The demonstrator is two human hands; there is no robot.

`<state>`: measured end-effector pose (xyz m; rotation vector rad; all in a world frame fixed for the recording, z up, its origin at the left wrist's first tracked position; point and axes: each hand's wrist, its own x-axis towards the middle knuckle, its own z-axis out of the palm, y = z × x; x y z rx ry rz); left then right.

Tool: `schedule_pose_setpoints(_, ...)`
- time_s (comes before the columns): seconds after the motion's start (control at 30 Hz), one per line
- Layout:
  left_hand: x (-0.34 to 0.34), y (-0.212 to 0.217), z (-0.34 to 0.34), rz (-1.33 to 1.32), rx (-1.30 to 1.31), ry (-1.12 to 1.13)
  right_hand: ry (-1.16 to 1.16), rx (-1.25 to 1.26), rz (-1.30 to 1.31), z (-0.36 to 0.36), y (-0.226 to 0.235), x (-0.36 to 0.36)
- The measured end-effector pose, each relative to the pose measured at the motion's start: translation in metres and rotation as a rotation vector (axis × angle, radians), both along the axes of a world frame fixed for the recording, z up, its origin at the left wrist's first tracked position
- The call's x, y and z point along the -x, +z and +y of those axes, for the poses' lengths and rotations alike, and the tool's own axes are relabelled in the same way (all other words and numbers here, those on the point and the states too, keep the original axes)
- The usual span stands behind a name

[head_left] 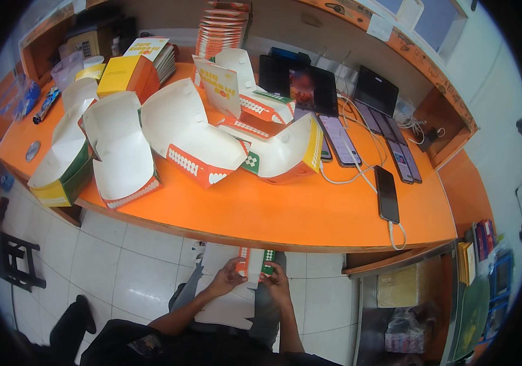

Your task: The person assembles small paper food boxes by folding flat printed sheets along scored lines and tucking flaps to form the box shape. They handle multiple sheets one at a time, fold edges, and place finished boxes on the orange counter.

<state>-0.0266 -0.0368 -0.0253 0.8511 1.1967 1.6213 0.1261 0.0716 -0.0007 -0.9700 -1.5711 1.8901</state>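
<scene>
A red, green and white cardboard food box blank [253, 262] is held low over my lap, just below the table's front edge. My left hand [229, 277] pinches its red side with bent fingers. On the green side, my right hand [275, 285] grips the near corner. White flat cardboard [227, 308] lies across my lap beneath the hands; whether it is part of the same blank I cannot tell. The far end of the held piece is hidden under the tabletop.
Several open food boxes [197, 137] crowd the left and middle of the orange table [261, 213]. Behind them rise a stack of folded cartons [221, 30] and a yellow box [128, 74]. Phones [387, 194], cables and a dark tablet [300, 82] occupy the right. A black stool [18, 261] stands left.
</scene>
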Motion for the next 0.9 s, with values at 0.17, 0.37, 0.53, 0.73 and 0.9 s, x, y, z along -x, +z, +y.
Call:
schedule_pose_setpoints(0.17,-0.001,-0.011,0.001,0.107,0.012,0.03,0.032,0.002,-0.085,-0.005,0.007,-0.001)
schedule_pose_setpoints(0.37,-0.007,0.002,-0.004,0.278,0.141,0.136,0.079,-0.119,-0.133,-0.004,0.02,0.0)
schedule_pose_setpoints(0.53,-0.008,0.012,-0.003,0.374,0.163,0.2,0.154,-0.24,-0.473,0.004,0.024,-0.006)
schedule_pose_setpoints(0.73,-0.01,0.007,-0.005,0.342,0.197,0.242,0.044,-0.304,-0.272,-0.002,0.016,-0.005)
schedule_pose_setpoints(0.9,-0.007,0.01,-0.004,0.238,0.229,0.279,-0.027,-0.39,-0.243,-0.008,0.018,0.0)
